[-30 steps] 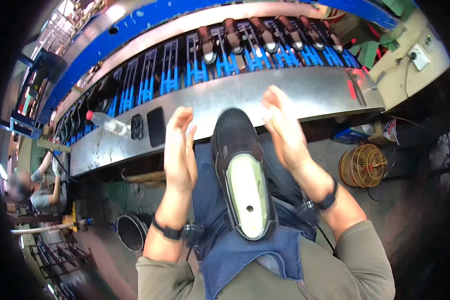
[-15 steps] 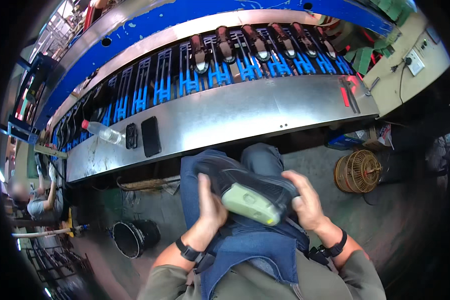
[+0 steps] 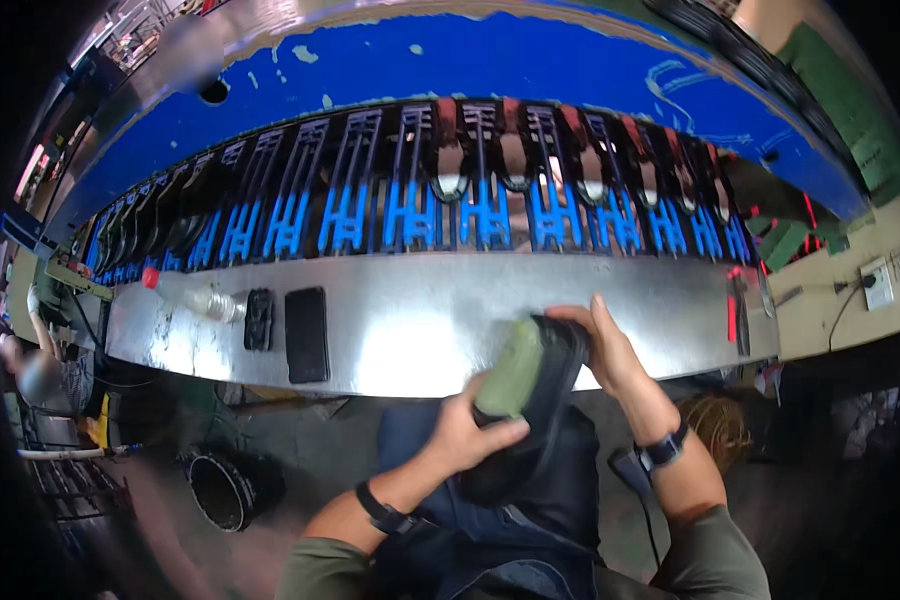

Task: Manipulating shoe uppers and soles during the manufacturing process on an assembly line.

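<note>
A black shoe (image 3: 562,375) with a pale green last (image 3: 510,372) filling its opening is held above my lap, tilted, at the near edge of the metal bench. My left hand (image 3: 460,432) grips its near left side, with the thumb laid across the shoe below the last. At the far right end my right hand (image 3: 610,350) holds on, fingers bent round the tip and thumb raised. Motion smears the shoe a little, and its lower part fades into my dark trousers.
A steel bench top (image 3: 410,320) carries a phone (image 3: 306,334), a small black case (image 3: 259,318), a clear bottle (image 3: 198,298) and hand tools (image 3: 738,315). Behind it stand blue racks (image 3: 342,215) with several shoes (image 3: 450,165). A black bucket (image 3: 222,490) and a wicker basket (image 3: 715,432) sit below.
The shoe has been lifted from over my lap toward the bench and turned, so the last now stands steeper. Both hands moved up with it. The view has shifted toward the racks.
</note>
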Available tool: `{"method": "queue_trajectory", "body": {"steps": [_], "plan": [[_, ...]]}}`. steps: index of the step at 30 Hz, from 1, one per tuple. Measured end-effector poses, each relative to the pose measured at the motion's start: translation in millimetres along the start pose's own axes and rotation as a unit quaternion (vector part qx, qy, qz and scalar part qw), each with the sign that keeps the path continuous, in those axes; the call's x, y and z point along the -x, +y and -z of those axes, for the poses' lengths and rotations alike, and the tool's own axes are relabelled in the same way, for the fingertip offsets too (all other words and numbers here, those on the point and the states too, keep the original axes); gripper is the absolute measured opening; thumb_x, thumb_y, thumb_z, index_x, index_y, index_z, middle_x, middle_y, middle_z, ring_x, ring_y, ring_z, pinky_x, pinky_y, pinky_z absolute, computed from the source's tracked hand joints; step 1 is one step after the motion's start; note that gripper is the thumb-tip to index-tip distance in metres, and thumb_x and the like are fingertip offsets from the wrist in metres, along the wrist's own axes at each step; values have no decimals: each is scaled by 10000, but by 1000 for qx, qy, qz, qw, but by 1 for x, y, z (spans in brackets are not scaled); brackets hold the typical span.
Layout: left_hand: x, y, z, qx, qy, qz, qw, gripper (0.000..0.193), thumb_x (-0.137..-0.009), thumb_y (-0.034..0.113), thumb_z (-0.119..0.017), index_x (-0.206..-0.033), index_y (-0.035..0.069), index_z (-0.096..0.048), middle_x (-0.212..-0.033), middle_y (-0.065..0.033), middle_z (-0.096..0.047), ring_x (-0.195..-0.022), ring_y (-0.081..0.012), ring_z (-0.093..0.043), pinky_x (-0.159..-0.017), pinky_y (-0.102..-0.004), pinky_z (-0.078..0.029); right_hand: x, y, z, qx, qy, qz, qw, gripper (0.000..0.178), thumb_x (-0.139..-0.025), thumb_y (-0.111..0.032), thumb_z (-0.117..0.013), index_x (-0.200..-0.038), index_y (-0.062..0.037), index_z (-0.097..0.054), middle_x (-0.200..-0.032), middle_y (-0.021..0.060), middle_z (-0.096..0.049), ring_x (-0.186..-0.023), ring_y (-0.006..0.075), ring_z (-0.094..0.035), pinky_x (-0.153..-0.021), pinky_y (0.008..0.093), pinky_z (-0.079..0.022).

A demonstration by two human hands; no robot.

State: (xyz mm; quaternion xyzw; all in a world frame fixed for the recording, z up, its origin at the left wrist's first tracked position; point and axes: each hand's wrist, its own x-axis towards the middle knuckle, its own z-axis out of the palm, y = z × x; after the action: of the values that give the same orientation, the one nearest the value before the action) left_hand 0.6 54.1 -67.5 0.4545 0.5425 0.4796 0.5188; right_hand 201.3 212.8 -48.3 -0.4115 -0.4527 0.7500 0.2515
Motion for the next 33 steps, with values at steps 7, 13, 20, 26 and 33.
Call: {"method": "queue_trajectory", "body": {"steps": [7,13,20,26,33], "plan": [[-257,52,182,-10,267,-30,963,533,-823,250,-838,-1207,-29,-594,-1031,-134,-694,-910,-204,-672,-818,-346,-536,-342,5,23,309,271,124,903,668,-956,-469,-590,-1412,8,-488,-1319,275,-602,-1253,419,-567,-1048,453,-452],[-303,-26,306,-456,272,38,846,644,-870,296,-735,-1358,-47,-493,-1279,-309,-601,-1192,-449,-584,-1008,-443,-481,-354,-13,-34,175,195,193,945,435,-985,-289,-576,-1314,-5,-586,-1325,162,-622,-1194,290,-589,-999,428,-458],[-215,46,175,-598,69,-122,789,702,-824,199,-768,-1430,37,-453,-1521,-293,-317,-1335,-467,-456,-1080,-491,-450,-40,16,73,-172,112,-6,979,417,-1033,-242,-590,-1374,-14,-517,-1212,109,-638,-1047,196,-654,-914,354,-548],[-171,202,-42,-486,-177,-441,734,585,-822,107,-754,-1353,26,-523,-1455,-236,-426,-1262,-418,-538,-1010,-465,-509,130,65,80,430,264,188,843,717,-757,-162,-827,-1383,-40,-499,-1325,212,-566,-1218,377,-585,-1014,448,-487],[-284,356,-157,-519,34,-577,630,487,-911,185,-606,-1352,-11,-540,-1338,-248,-572,-1282,-395,-523,-1096,-452,-417,71,83,110,388,311,450,742,598,-666,-54,-801,-1230,-21,-605,-1243,207,-631,-1147,387,-629,-951,425,-543]]}}
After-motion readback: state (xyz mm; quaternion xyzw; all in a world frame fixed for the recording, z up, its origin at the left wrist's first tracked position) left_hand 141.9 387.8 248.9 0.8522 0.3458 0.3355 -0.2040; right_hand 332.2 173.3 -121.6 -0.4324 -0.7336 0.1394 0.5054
